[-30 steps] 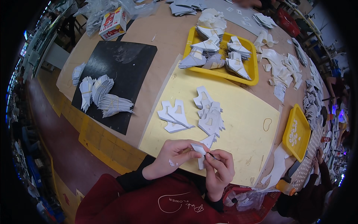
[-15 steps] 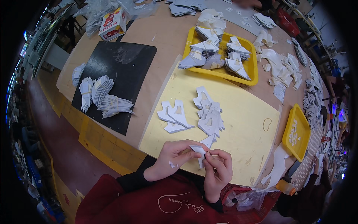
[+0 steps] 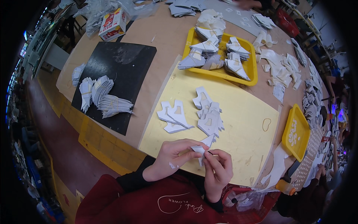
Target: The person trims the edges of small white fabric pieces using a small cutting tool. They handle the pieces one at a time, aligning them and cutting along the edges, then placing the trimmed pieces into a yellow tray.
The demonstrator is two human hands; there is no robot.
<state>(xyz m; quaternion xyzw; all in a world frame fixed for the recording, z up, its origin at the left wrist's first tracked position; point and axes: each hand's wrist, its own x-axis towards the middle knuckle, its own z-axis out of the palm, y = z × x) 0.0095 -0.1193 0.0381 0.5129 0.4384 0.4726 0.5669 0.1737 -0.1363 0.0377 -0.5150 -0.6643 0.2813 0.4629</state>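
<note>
My left hand (image 3: 172, 156) and my right hand (image 3: 218, 170) meet at the near edge of a yellow mat (image 3: 238, 130), both pinching one small white cut-out piece (image 3: 201, 150) between the fingertips. Just beyond my hands lies a small stack of the same white pieces (image 3: 173, 116) and a second, looser pile (image 3: 209, 112), all on the yellow mat. The part of the held piece under my fingers is hidden.
A yellow tray (image 3: 253, 67) at the back holds bundled pieces. A black mat (image 3: 126, 71) on the left carries rubber-banded bundles (image 3: 104, 97). A smaller yellow tray (image 3: 298, 140) sits right, a rubber band (image 3: 266, 124) on the mat, a box (image 3: 112, 24) far left, an orange-capped bottle (image 3: 285, 186) near right.
My hands stay in the same place; the fingers have shifted slightly on the white piece, turning it a little. Nothing else on the table has moved.
</note>
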